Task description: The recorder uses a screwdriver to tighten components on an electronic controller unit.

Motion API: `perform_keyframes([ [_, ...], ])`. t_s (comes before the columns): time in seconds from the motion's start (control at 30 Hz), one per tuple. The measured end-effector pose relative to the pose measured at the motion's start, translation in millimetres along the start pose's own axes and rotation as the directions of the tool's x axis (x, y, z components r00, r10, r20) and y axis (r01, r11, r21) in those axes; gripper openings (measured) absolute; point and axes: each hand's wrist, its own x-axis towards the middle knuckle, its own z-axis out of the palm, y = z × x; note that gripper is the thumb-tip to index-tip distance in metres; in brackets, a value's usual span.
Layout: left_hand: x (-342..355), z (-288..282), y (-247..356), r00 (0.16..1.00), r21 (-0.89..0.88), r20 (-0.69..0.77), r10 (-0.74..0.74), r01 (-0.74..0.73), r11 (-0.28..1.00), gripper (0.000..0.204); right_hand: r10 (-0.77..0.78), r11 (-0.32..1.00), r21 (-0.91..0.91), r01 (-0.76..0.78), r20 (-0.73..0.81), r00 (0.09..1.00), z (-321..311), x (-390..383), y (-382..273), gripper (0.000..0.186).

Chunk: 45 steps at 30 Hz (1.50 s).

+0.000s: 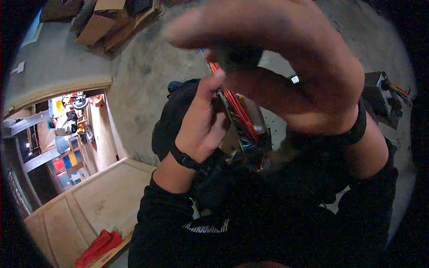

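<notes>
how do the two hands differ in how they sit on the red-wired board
The left hand sits lower, gripping the board from its left edge, thumb pointing up; the right hand arches over the board's top, close to the camera. The left hand looks sharp; the right hand is blurred and looks much larger. Both wear a dark wristband and black sleeves.

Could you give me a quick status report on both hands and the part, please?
Left hand grips the circuit board. Right hand raised close over its top, blurred. Nothing blocking.
</notes>
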Motion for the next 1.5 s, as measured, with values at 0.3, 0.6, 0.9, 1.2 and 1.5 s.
perform_keyframes([
  [0.3, 8.7, 2.9, -2.0, 0.957, -0.546, 0.032, -0.289, 0.259, 0.797, 0.037, -0.042, 0.999, 0.011, 0.041, 0.039, 0.998, 21.2, 22.5, 1.5, 0.038],
  [0.6, 6.3, -1.1, 5.7, 0.968, -0.612, 0.133, -0.212, 0.248, 0.751, 0.040, -0.074, 0.997, 0.029, 0.072, 0.086, 0.994, 23.6, 34.0, -10.1, 0.037],
  [0.9, 8.0, -2.0, 3.0, 0.954, -0.596, 0.078, -0.290, 0.278, 0.754, 0.041, -0.289, 0.957, 0.068, 0.282, 0.312, 0.905, 15.1, 43.8, 5.7, 0.061],
  [1.2, 6.7, -12.4, 2.9, 0.955, -0.587, 0.172, -0.241, 0.296, 0.754, 0.037, -0.314, 0.948, 0.052, 0.313, 0.289, 0.904, 10.9, 31.1, 13.7, 0.052],
  [1.5, 6.8, -1.6, 9.8, 0.969, -0.571, 0.026, -0.247, 0.217, 0.792, 0.035, -0.099, 0.985, 0.154, 0.078, 0.132, 0.986, 33.6, 33.0, -7.8, 0.054],
])
